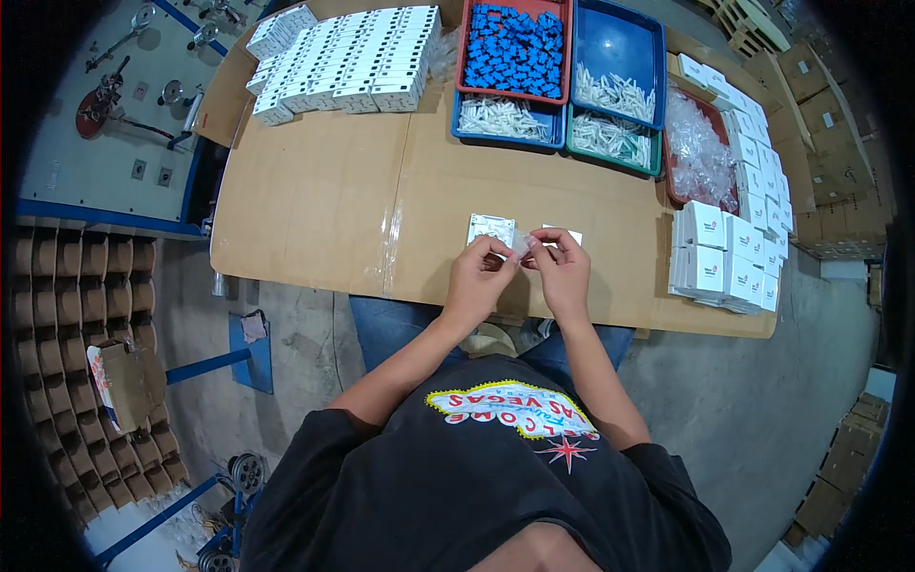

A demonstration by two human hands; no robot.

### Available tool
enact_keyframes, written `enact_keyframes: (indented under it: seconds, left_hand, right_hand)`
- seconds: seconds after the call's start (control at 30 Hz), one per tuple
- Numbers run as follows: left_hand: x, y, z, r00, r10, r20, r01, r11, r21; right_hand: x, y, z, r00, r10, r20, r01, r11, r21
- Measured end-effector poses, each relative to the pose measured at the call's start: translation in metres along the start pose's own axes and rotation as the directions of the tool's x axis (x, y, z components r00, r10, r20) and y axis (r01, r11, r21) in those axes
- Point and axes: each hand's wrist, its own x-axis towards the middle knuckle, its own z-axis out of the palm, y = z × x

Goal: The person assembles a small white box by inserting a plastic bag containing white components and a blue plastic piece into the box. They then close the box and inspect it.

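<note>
Close together over the near part of the cardboard-topped table, my left hand (481, 274) and my right hand (562, 270) both pinch a small clear plastic bag (520, 243) between their fingertips. What the bag contains is too small to make out. Just beyond my left hand lies a white square plate (491, 227) with parts on its face. Another white piece (575, 234) shows partly behind my right hand; my fingers cover the rest of it.
White switch-like units (353, 57) stand in rows at the far left. Trays hold blue parts (515, 48), white plugs (500, 119) and clear bags (696, 143). White boxed plates (710, 253) are stacked at the right. The cardboard sheet (315, 210) covers the table.
</note>
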Motion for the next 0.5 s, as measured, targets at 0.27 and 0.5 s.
enact_keyframes:
  seconds: [0.27,0.5]
  left_hand:
    - [0.004,0.011,-0.002,0.916,-0.387,0.106,0.393,0.815,-0.426]
    - [0.004,0.005,0.001,0.945,-0.325,0.042,0.303,0.816,-0.492]
  right_hand:
    - [-0.007,-0.002,0.0,0.983,-0.157,0.093,0.169,0.975,-0.141]
    - [-0.01,-0.001,0.009,0.986,-0.145,0.076,0.146,0.989,-0.007]
